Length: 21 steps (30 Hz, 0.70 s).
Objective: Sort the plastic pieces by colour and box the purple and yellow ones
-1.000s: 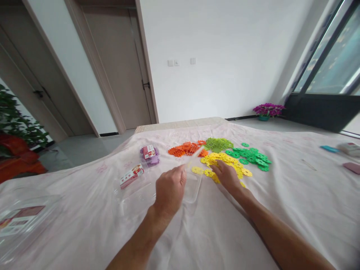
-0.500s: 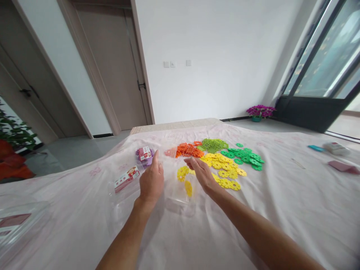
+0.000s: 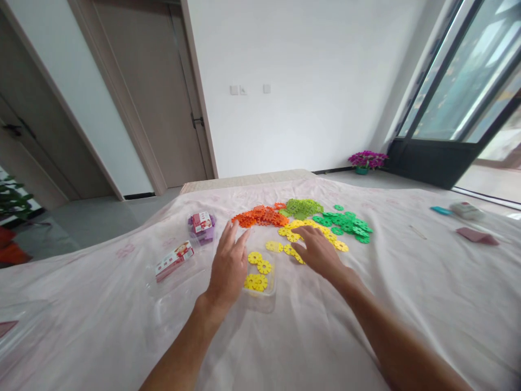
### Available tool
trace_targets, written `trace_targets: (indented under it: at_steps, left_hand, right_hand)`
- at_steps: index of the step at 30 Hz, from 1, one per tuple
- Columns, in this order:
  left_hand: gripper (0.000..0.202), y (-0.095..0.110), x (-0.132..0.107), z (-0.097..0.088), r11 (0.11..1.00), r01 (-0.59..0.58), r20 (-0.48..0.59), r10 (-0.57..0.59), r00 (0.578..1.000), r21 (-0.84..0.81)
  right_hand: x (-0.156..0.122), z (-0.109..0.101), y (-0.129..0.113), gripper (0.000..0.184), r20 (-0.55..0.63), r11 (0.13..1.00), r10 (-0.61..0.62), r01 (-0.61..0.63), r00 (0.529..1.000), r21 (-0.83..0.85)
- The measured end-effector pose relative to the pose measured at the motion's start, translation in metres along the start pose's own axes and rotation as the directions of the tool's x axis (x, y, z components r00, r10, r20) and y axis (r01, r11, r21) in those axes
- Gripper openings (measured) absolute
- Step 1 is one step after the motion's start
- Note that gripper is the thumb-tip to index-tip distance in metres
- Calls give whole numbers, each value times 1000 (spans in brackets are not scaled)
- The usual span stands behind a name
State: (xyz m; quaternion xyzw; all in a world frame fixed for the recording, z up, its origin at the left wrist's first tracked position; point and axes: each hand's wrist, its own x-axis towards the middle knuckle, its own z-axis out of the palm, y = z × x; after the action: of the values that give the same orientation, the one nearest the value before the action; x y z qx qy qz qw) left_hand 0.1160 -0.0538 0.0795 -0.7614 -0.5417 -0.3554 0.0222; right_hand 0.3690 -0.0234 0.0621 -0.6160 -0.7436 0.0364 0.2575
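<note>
A clear plastic container (image 3: 266, 295) sits in front of me with several yellow snowflake discs (image 3: 256, 282) inside. My left hand (image 3: 229, 265) is at its left side, fingers loosely apart and holding nothing; whether it touches the wall I cannot tell. To the right, my right hand (image 3: 318, 251) hovers over or touches the yellow disc pile (image 3: 308, 224), its thumb and fingers apart. The hand hides part of that pile. Some loose yellow discs (image 3: 274, 246) lie between the container and the pile.
Orange discs (image 3: 260, 216), light green discs (image 3: 302, 207) and dark green discs (image 3: 347, 224) lie behind. At left are a box of purple pieces (image 3: 202, 228), a labelled clear lid (image 3: 174, 260) and a larger clear box (image 3: 20, 326). A pink cloth (image 3: 477, 237) lies far right.
My right hand has moved right, from above the container to the yellow pile. Discs that were falling now rest in the container. My left hand's fingers have spread, and the view has shifted slightly.
</note>
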Motion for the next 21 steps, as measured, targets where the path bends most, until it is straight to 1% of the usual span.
trace_targets:
  at_steps: [1, 2, 4, 6, 7, 8, 12, 15, 16, 18, 20, 21]
  left_hand:
    - [49, 3, -1, 2, 1000, -11, 60, 12, 998, -21]
    - [48, 4, -1, 5, 999, -2, 127, 7, 992, -36]
    - [47, 5, -3, 11, 997, 64, 249, -51, 967, -44]
    - [47, 3, -5, 16, 988, 149, 320, -125, 939, -49]
    - [48, 2, -6, 17, 981, 185, 336, -154, 929, -63]
    - [48, 2, -7, 18, 973, 215, 342, -175, 923, -83]
    - [50, 8, -15, 23, 933, 308, 327, -238, 915, -185]
    - [56, 15, -24, 31, 884, 353, 319, -254, 913, -306]
    - [58, 17, -27, 35, 854, 367, 310, -259, 915, -368]
    - [61, 19, -30, 42, 757, 414, 298, -297, 907, -505]
    - [65, 20, -33, 48, 643, 462, 317, -336, 887, -611]
    - [66, 20, -34, 50, 593, 475, 336, -336, 880, -650]
  right_hand:
    - [1, -13, 8, 37, 65, 991, 59, -51, 996, -125]
    - [2, -24, 16, 40, 128, 969, 137, -107, 982, -222]
    - [1, -38, 30, 45, 229, 911, 288, -193, 930, -365]
    - [-2, -41, 38, 52, 277, 863, 395, -251, 876, -438]
    - [-4, -38, 40, 55, 282, 850, 421, -268, 862, -453]
    - [-6, -34, 40, 56, 281, 847, 429, -273, 859, -457]
    - [-9, -16, 32, 54, 268, 867, 363, -219, 892, -448]
    - [-7, -3, 29, 40, 286, 911, 287, -169, 914, -376]
    - [-6, 1, 29, 34, 292, 933, 254, -154, 922, -326]
    - [-5, 11, 32, 25, 276, 967, 191, -132, 942, -217]
    - [-4, 21, 34, 21, 241, 982, 151, -118, 959, -146]
    - [-4, 26, 34, 20, 227, 987, 133, -107, 965, -124]
